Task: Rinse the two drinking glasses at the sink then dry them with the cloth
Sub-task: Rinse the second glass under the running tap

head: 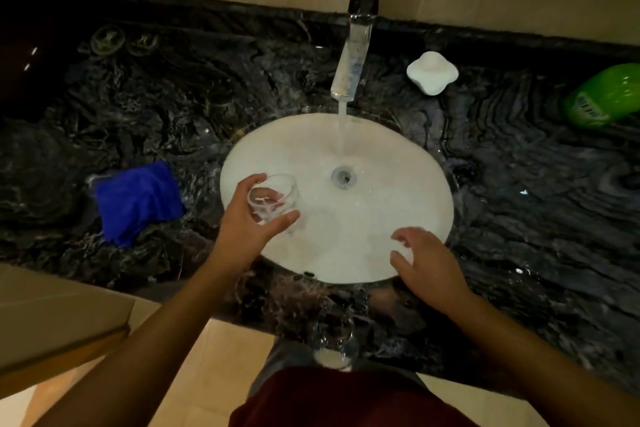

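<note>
1. The left hand (249, 218) grips a clear, round drinking glass (275, 199) from the side, thumb on its near wall and fingers curled round the far wall, holding it tilted over the left part of the white oval sink basin (398, 184).
2. The glass sits apart from the running water: a stream falls from the chrome, flat-spouted tap (353, 59) and lands just behind the round metal drain (343, 177), to the right of the glass.
3. The right hand (426, 267) hovers over the basin's near right rim with fingers spread and loosely bent, holding nothing.
4. A second clear drinking glass (334, 343) stands at the near edge of the dark, veined marble counter (519, 184), just in front of the person's body; it is blurred, so whether it holds water cannot be told.
5. The blue, crumpled microfibre cloth (138, 203) lies on the counter just left of the basin, near the left hand but not touching it.
6. Behind and right of the tap rests a white, lobed ceramic object (432, 72), and a shiny green plastic item (604, 95) lies at the far right edge.
7. The counter round the basin looks wet, with glints and droplets.
</note>
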### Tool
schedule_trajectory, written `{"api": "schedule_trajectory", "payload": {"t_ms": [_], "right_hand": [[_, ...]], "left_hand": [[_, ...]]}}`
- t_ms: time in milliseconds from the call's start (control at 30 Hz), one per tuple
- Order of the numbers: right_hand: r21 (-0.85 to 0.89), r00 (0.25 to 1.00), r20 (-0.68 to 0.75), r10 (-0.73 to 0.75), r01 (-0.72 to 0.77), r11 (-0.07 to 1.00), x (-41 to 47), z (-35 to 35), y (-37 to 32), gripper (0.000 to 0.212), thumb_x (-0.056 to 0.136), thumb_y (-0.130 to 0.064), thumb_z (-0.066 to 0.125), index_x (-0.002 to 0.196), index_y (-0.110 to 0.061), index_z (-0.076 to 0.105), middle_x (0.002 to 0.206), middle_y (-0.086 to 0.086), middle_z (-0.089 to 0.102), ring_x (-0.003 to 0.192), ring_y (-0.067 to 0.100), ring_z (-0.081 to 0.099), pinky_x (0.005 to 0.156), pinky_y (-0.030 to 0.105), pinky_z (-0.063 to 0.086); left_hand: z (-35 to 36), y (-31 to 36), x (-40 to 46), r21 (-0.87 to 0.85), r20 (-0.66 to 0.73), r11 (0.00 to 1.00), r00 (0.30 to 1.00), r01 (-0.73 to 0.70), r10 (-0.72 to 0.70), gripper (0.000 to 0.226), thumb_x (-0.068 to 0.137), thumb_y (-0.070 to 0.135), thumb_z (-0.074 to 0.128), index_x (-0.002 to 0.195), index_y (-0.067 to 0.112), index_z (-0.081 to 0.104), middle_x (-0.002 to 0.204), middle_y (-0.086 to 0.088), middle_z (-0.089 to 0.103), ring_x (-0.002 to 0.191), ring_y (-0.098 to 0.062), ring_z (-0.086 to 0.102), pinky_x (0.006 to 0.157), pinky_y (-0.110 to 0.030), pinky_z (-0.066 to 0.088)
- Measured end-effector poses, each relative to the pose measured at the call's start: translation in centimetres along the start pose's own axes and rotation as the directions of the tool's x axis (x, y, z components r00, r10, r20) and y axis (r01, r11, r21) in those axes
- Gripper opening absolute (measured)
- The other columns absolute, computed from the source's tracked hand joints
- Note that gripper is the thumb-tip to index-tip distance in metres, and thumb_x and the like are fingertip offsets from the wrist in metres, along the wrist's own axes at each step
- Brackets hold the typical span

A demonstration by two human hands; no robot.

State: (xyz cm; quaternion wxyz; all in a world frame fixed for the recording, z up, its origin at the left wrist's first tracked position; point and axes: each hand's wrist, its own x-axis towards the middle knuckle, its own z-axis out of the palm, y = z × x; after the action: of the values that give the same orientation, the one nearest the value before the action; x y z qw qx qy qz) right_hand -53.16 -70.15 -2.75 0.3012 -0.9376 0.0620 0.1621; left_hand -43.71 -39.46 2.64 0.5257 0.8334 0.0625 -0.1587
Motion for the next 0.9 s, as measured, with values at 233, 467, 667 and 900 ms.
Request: {"api": "schedule_trajectory", "payload": {"t_ms": [233,467,667,900], "right_hand": [[0.655,0.931,0.097,0.351,-0.326,0.682,12.5,-2.3,-7.0,0.031,0.101,-0.038,0.053,0.128,-0.025,0.062,0.123,-0.001,0.065,0.111,0.018,0.063,0.095,0.042,0.055],[0.751,0.833,0.149,0.532,-0.445,0.487,20.5,1.1,-11.0,0.049,0.100,-0.055,0.038,0.128,-0.026,0.065,0.125,0.005,0.069,0.109,0.024,0.066,0.098,0.048,0.055],[0.681,0.846,-0.128,0.518,-0.304,0.666,21.3,3.1,-10.9,0.042,0.106,-0.040,0.045,0.144,-0.024,0.054,0.134,0.001,0.066,0.114,0.015,0.061,0.087,0.026,0.042],[0.478,0.879,-0.363,0.309,-0.109,0.872,20.0,4.7,-11.1,0.060,0.098,-0.044,0.060,0.149,-0.017,0.045,0.143,0.002,0.059,0.117,0.014,0.063,0.091,0.026,0.050]], "left_hand": [[6.8,1.2,13.8,-0.072,0.224,0.988,0.967,0.140,-0.121,0.070,0.079,0.033,0.088,0.138,0.029,0.051,0.125,0.000,0.062,0.114,-0.019,0.064,0.096,-0.032,0.056],[9.9,-1.0,20.4,-0.208,0.365,0.919,0.899,0.334,-0.244,0.064,0.081,0.044,0.084,0.127,0.007,0.058,0.109,-0.008,0.073,0.098,-0.021,0.073,0.091,-0.042,0.061],[11.2,-1.5,20.8,-0.423,0.503,0.722,0.805,0.547,-0.315,0.087,0.072,0.073,0.075,0.120,0.000,0.071,0.095,-0.019,0.066,0.094,-0.033,0.064,0.091,-0.046,0.050],[12.9,-0.5,19.6,-0.628,0.447,0.490,0.795,0.605,-0.410,0.066,0.086,0.068,0.065,0.118,0.011,0.075,0.115,-0.014,0.077,0.106,-0.027,0.075,0.100,-0.044,0.057]]}}
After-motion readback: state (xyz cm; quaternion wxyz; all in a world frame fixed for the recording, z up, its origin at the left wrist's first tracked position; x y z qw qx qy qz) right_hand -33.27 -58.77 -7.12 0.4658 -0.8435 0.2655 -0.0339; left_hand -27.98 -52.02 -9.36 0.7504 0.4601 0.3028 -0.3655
